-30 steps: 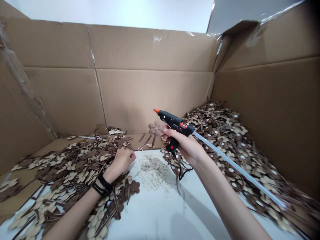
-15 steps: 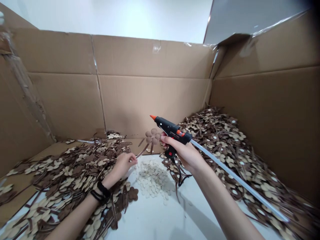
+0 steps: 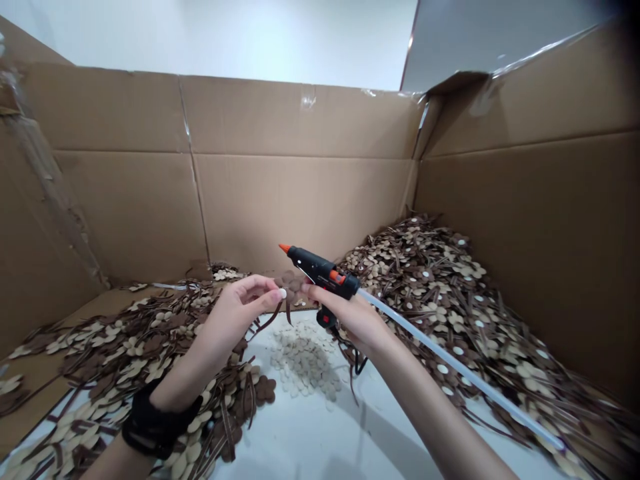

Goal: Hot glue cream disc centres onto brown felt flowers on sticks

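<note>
In my right hand is a black hot glue gun with an orange nozzle pointing left and a long clear glue stick out of its back. The fingertips of that hand also pinch a brown flower with dangling strips. My left hand, a black band at its wrist, is closed on a small white disc right against the flower. Whether the disc touches the flower I cannot tell. Below both hands lies a heap of pale discs.
Brown and beige flowers with strips are piled on the left, and a higher pile of flowers, several with white centres, rises on the right. Tall cardboard walls enclose the white work surface at the back and sides.
My left hand has risen from near the pale discs to the flower, a white disc showing at its fingertips. My right hand has shifted left and slightly down with glue gun and flower.
</note>
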`<state>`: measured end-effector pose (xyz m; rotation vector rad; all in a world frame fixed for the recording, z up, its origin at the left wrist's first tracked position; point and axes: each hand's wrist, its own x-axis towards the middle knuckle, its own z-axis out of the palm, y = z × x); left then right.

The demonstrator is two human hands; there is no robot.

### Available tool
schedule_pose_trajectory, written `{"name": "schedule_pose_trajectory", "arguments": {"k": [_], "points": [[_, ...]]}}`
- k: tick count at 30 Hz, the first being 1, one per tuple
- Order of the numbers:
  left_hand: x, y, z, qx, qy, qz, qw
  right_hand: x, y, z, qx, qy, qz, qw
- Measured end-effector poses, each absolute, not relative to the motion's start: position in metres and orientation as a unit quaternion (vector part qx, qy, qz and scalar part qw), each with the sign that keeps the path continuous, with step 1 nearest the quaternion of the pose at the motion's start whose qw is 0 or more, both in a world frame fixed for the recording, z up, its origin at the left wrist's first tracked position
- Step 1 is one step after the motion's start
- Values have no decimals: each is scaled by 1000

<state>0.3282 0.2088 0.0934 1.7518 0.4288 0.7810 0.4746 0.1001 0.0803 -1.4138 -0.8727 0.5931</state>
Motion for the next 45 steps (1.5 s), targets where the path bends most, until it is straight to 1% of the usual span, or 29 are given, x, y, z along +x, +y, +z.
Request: {"name": "schedule_pose_trajectory", "arguments": {"k": [4, 11, 15, 18, 27, 29, 33, 35, 39, 45], "points": [[331, 213, 91, 724, 177, 344, 571, 473, 99, 79, -625, -394, 261, 621], [330, 210, 90, 722, 169, 355, 569, 472, 97, 78, -626, -413, 258, 609], [331, 206, 91, 703, 170, 356, 592, 467, 96, 82, -640, -418, 246, 596], [332, 205, 92, 683, 166, 362, 612, 465, 96, 83, -619, -448, 229, 603], [332, 213, 90, 707, 151, 323, 611, 463, 94, 89, -618, -463, 194, 606], [331, 214, 91, 685, 139, 315, 642, 461, 94, 90, -612, -453, 195, 618], [327, 218, 93, 516, 64, 282, 806, 461, 96, 88, -594, -415, 181, 665], [324, 220, 93, 434, 13, 254, 864, 463, 98, 87, -582, -412, 169, 680], [322, 222, 93, 389, -59, 214, 894, 463, 97, 86, -585, -425, 169, 670], [322, 220, 92, 390, -76, 217, 892, 452, 85, 94, -607, -432, 174, 643]]}}
